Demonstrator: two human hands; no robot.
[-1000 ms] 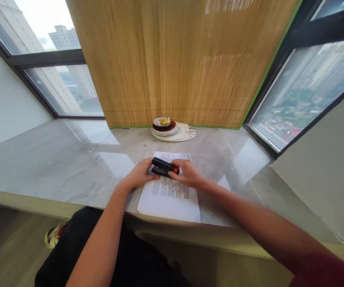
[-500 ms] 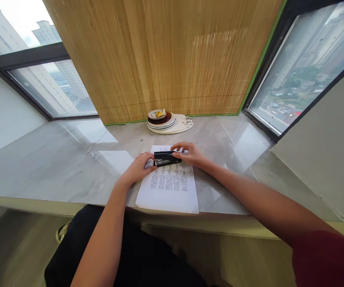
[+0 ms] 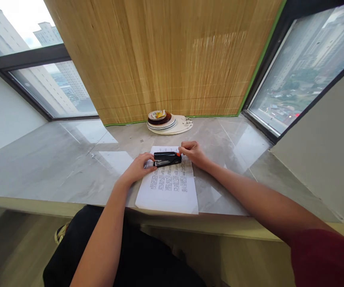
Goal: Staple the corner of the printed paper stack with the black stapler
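Observation:
A black stapler with an orange end lies across the upper part of a printed paper sheet on the grey marble sill. My left hand rests on the sheet's left edge, its fingertips touching the stapler's left end, fingers curled. My right hand sits at the stapler's right end by the orange tip, fingers bent and pressed on the paper's top right corner.
A stack of plates with a small yellow-patterned dish on top stands at the back against the bamboo blind. The marble sill stretches left and right. Windows flank both sides; a wall panel juts in at right.
My right hand has slid off the top of the stapler to its right end, uncovering the orange tip. The stapler and paper have stayed put since half a second ago.

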